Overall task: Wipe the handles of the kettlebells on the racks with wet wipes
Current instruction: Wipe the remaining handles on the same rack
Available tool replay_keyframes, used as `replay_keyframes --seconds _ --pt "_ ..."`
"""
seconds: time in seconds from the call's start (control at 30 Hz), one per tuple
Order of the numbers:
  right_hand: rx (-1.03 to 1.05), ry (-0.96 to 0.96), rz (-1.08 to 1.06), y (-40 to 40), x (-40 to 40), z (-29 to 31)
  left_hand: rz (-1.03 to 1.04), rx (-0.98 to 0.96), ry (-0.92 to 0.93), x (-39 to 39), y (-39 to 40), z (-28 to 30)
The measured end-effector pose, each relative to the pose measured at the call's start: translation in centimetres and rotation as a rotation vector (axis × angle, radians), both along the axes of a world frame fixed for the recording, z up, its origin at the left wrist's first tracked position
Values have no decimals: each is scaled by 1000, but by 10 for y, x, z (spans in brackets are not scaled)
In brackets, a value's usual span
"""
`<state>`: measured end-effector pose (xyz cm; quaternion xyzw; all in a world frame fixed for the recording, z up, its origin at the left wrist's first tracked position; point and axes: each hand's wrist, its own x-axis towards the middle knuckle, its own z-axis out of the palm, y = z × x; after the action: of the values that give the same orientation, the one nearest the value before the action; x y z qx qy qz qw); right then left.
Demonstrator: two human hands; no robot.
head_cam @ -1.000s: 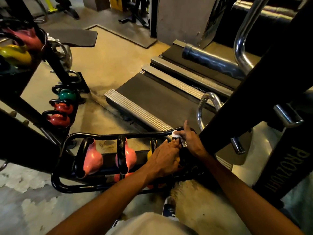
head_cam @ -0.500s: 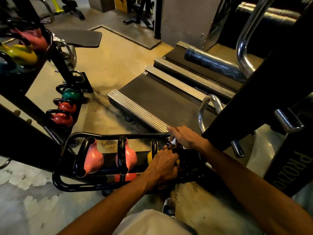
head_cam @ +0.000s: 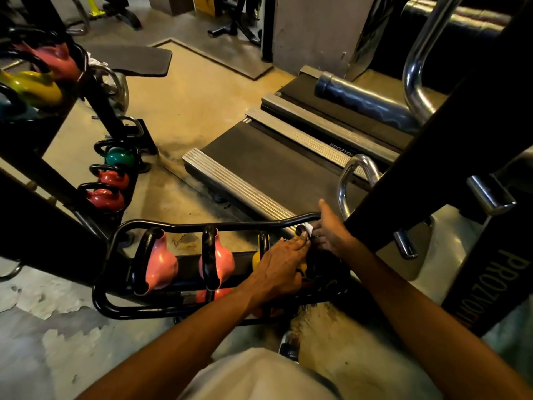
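Wet wipe (head_cam: 307,228) mostly hidden, perhaps under right-hand fingers (head_cam: 317,232).

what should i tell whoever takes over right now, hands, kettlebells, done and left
Left hand rests on the yellow kettlebell at the right end of the low rack. Right hand pinches the wet wipe on its handle.
Done: cannot tell.
Left: possibly the two pink kettlebells and the other racks.
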<state>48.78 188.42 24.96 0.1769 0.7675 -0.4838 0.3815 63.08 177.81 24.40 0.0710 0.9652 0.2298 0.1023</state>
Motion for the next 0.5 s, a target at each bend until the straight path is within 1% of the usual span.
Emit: replay_keyframes --seconds 0.03,0.07,0.2,0.3,0.33,0.4,0.5 --pt "-44 -66 -17 1 1 2 -2 -5 -2 0 0 0" --pt "-82 -93 -27 3 0 -2 -3 -4 -2 0 0 1" --pt "-238 -148 -175 7 9 -5 -4 3 6 0 0 1" --pt "-381 -206 -318 8 19 -11 -7 -30 12 -2 -2 0" --pt "-397 -218 -339 11 20 -17 -14 -43 16 -2 -2 1" --pt "-413 -222 -336 17 23 -20 -29 -59 26 -3 -2 3" --pt "-401 -204 -257 29 28 -22 -29 -34 27 -6 -5 2"
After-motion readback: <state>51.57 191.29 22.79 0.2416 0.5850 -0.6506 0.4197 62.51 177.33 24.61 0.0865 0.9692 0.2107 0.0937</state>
